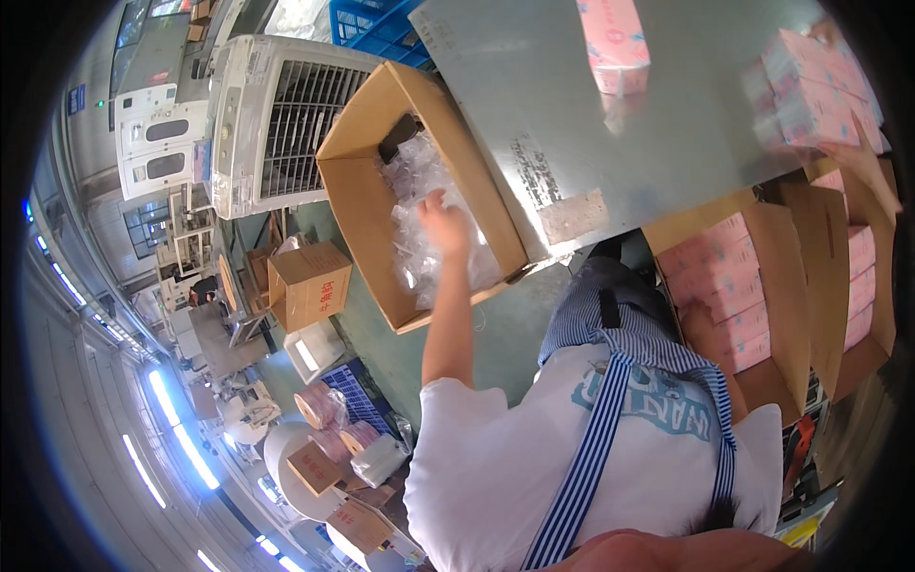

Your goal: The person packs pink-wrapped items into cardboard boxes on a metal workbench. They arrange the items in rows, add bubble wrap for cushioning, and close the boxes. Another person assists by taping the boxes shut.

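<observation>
My left hand [444, 225] is inside an open cardboard box [364, 210], just over a heap of crumpled clear plastic pieces [416, 172]. Its fingers are bent but apart, and nothing shows in its grasp. Low at my right side, my right hand [701, 329] rests against pink packs [717, 272] stacked in an open carton [783, 286]. Shadow and the angle hide how its fingers lie. On the grey metal table [496, 95] stands a single pink pack [613, 43] with clear wrap at its near end.
Another person's hand [863, 162] is at a group of pink packs [815, 100] on the table's right. A second carton [872, 276] of packs stands beyond mine. At left are a white slatted cooler [238, 133], a closed cardboard box [310, 286] and a blue crate [376, 33].
</observation>
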Demonstrator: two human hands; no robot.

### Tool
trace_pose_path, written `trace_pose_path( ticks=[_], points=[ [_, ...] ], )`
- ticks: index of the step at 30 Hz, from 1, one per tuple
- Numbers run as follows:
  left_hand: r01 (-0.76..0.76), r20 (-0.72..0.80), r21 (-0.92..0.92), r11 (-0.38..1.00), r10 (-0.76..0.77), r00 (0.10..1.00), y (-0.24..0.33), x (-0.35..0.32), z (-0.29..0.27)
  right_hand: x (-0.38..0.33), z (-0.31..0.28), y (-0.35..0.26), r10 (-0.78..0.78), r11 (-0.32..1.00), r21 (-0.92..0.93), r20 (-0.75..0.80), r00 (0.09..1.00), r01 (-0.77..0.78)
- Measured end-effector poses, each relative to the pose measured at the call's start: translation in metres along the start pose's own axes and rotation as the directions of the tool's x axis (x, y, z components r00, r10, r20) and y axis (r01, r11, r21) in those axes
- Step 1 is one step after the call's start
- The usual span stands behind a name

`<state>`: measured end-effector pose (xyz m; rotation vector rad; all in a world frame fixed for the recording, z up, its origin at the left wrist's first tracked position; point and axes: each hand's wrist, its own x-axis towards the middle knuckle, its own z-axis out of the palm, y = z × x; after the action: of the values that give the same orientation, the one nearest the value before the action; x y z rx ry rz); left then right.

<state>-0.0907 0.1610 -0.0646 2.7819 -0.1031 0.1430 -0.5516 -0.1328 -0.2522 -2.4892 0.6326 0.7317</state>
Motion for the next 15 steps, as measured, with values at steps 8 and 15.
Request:
trace_pose_path(
  ticks=[8,15],
  points=[
    [0.479,0.254,0.262,0.838,-0.539,0.803,-0.078,0.031,0.066,0.029,0.033,0.067,0.214,0.889,0.441,-0.159,0.964,-0.125],
    [0.583,0.027,-0.172,0.794,-0.588,0.808,-0.144,0.013,0.032,0.037,-0.021,0.032,0.353,0.720,0.568,0.197,0.915,-0.400]
  ],
)
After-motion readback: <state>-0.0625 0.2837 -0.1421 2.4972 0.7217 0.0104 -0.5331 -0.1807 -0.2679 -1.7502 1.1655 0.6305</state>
